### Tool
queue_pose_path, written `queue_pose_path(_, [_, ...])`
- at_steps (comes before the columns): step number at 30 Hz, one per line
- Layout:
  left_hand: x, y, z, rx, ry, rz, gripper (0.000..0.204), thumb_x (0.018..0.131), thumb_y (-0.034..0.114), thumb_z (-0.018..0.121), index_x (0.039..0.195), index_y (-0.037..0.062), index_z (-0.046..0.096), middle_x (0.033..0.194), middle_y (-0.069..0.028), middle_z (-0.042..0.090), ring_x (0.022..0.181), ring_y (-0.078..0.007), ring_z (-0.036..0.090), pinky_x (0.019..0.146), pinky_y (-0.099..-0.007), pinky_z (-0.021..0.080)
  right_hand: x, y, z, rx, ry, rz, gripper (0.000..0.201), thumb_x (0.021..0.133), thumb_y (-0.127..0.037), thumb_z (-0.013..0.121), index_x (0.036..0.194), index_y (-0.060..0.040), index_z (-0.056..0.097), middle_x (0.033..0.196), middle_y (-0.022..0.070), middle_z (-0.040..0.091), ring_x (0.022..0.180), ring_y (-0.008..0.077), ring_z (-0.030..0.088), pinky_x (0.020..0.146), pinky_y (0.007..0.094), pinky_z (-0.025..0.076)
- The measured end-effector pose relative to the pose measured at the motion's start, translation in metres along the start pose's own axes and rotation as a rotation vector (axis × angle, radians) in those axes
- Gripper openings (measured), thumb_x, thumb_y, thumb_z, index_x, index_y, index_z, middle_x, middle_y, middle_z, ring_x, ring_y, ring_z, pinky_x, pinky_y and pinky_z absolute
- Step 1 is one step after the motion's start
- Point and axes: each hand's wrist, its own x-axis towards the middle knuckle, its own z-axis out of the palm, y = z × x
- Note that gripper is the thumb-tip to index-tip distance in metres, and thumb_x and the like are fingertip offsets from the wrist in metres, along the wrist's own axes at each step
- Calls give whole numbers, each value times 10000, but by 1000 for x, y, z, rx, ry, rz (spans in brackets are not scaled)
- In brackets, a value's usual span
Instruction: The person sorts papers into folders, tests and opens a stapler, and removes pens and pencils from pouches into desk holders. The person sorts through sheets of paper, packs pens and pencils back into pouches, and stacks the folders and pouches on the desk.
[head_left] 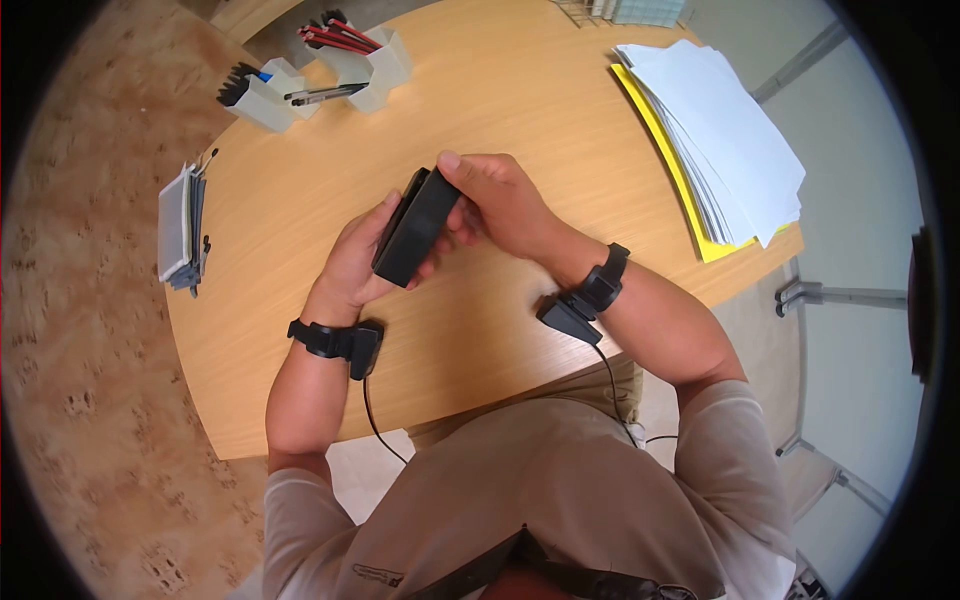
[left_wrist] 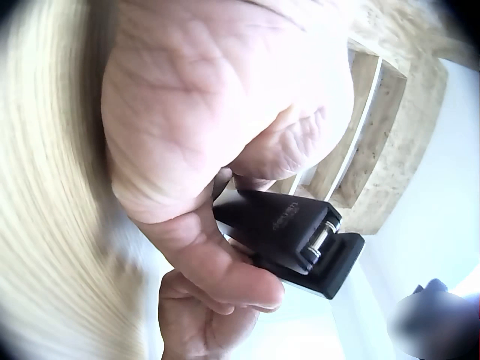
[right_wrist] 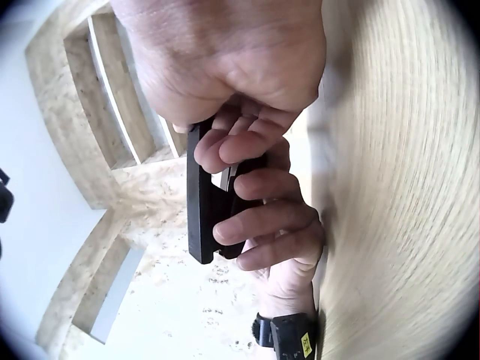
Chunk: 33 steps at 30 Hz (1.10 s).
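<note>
A black stapler (head_left: 418, 228) is held up over the desk between both hands, slanting in the head view. My left hand (head_left: 352, 258) grips it from the left, thumb along its side and fingers underneath. At its far end my right hand (head_left: 508, 205) holds on, with the thumb on top and the other fingers curled below. The left wrist view shows the hinged end of the stapler (left_wrist: 281, 225), with a metal pin and faint lettering. In the right wrist view, fingers of both hands wrap the stapler (right_wrist: 199, 206), and a gap shows between its two arms.
White paper sheets (head_left: 715, 130) lie on a yellow folder (head_left: 718, 250) at the right of the wooden desk (head_left: 500, 90). Holders with pencils (head_left: 340, 38) and pens (head_left: 325, 94) stand at the back left. A grey organiser (head_left: 180, 225) sits on the left edge.
</note>
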Motion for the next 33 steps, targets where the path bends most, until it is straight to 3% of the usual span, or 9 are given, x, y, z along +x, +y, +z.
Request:
queue_pose_path(2, [3,-1,4,42,56,0,603,1105,502,325,1251,-25,579,963,-147,672,568,-139,636,415,-201,487,-1,1,-3,16,8,-22,476,1069,-455,542,826,-61,650,653,12,611,550,98,591,510,232,481])
queue_pose_path(4, [0,1,-3,31,-22,39,577,1111,459,362,1245,-45,608,975,-171,702,691,-209,703,569,-283,575,-2,-2,-4,21,19,-3,477,1067,-461,543,832,-61,654,653,13,611,550,98,591,510,231,481])
queue_pose_path(11, [2,-4,-5,19,-46,42,520,1113,431,391,1165,-31,625,909,-163,701,686,-220,689,582,-312,567,1,0,-1,37,-7,11,454,1055,-462,568,863,-65,677,655,8,613,559,87,590,519,217,469])
queue_pose_path(13, [1,-5,1,116,150,58,508,1108,452,376,1207,9,606,923,-121,673,570,-158,630,456,-246,524,1,1,-1,33,-8,8,448,1053,-459,574,863,-67,678,660,7,615,558,85,587,521,214,466])
queue_pose_path(19, [5,-7,0,5,255,139,494,1107,440,413,1191,0,619,894,-122,676,602,-165,650,454,-250,523,3,1,-3,48,19,-24,431,1047,-447,591,857,-69,671,682,7,621,562,83,585,525,210,462])
queue_pose_path(22, [5,-8,-7,64,158,124,494,1109,438,408,1188,-1,619,888,-124,673,602,-166,653,444,-240,512,3,1,-4,46,14,-9,424,1046,-440,596,859,-66,668,685,8,622,568,84,590,520,218,470])
queue_pose_path(29, [4,-6,-8,57,179,95,464,1108,417,408,1215,9,602,881,-129,664,553,-161,619,432,-229,500,3,4,-6,143,-14,11,447,1051,-465,569,904,-53,662,689,31,653,564,111,628,505,235,492])
queue_pose_path(31, [3,-4,-9,9,114,81,461,1106,408,429,1125,-5,634,847,-140,691,618,-211,657,529,-306,526,4,4,-7,150,-33,-1,453,1054,-471,560,911,-52,660,691,35,659,563,116,634,506,236,497])
queue_pose_path(33, [4,-5,-12,14,105,81,461,1105,409,430,1123,-5,634,847,-140,691,615,-211,657,526,-305,526,4,4,-6,156,-51,-14,460,1056,-476,550,918,-51,658,692,38,665,563,121,640,507,238,502])
